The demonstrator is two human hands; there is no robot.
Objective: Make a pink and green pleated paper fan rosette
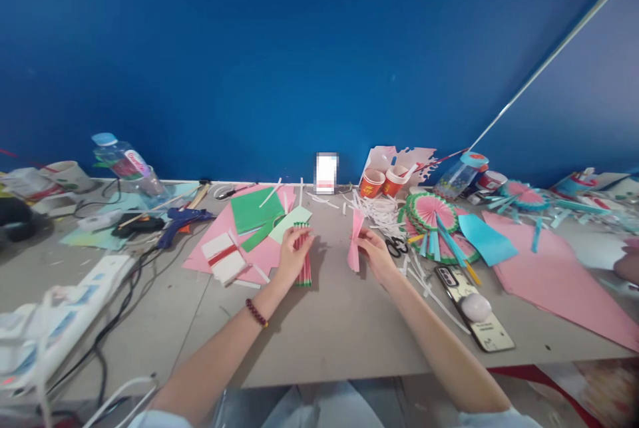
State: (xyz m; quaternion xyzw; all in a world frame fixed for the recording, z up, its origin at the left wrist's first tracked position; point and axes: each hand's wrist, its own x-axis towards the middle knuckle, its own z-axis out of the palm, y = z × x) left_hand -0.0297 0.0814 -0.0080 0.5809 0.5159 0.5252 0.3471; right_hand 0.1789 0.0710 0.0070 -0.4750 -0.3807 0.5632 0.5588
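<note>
My left hand (292, 251) grips a narrow pleated strip of pink paper with green edges (302, 265), which lies lengthwise on the grey table (329, 321). A dark bead bracelet (256, 313) circles that wrist. My right hand (373, 251) pinches a folded pink paper fan (355, 241) held upright, its top flaring outward. The two hands are about a hand's width apart near the table's middle.
Pink and green paper sheets (249, 228) lie left of my hands, with a blue glue gun (182, 220), cables and a power strip (74, 301). At the right are scissors (397, 246), finished paper rosettes (429, 215), a phone (474, 308), red cups (382, 182) and a large pink sheet (559, 281).
</note>
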